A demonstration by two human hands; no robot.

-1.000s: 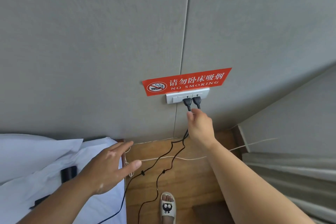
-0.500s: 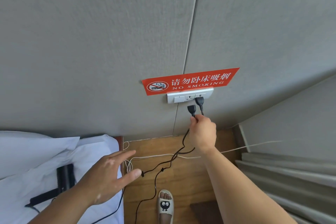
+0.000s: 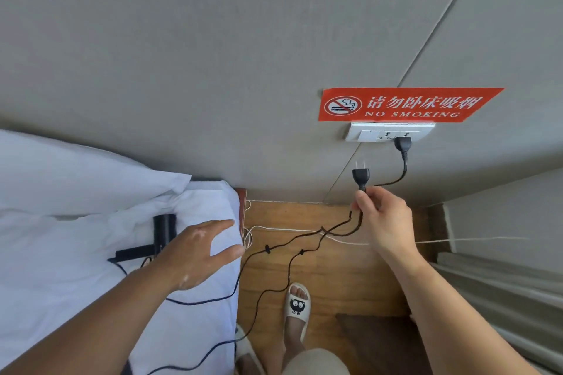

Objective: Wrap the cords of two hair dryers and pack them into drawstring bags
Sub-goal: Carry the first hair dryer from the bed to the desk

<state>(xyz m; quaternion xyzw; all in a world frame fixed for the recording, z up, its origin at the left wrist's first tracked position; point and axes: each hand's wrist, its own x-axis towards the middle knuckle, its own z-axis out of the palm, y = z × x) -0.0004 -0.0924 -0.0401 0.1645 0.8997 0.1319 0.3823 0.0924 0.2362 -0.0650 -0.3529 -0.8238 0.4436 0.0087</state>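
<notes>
- While we are pinching both black cords (image 3: 267,250) just under the freed plug (image 3: 361,176) with our right hand (image 3: 382,222), the second plug (image 3: 402,143) is sitting in the wall socket (image 3: 374,132) under the no-smoking sign (image 3: 405,104).
- Our left hand (image 3: 198,253) is hanging over the white bedding (image 3: 76,283), fingers spread and loose, gripping nothing.
- Black hair dryers (image 3: 164,233) are lying on that bedding just beside the left hand, with the cords trailing off the bed edge across the wooden floor (image 3: 335,283).
- We are judging it best to be taking the seated plug by its body and pulling straight out, not yanking the cord sideways.
- We are also minding the slack near our slippered foot (image 3: 297,304), since it could be snagging there.
</notes>
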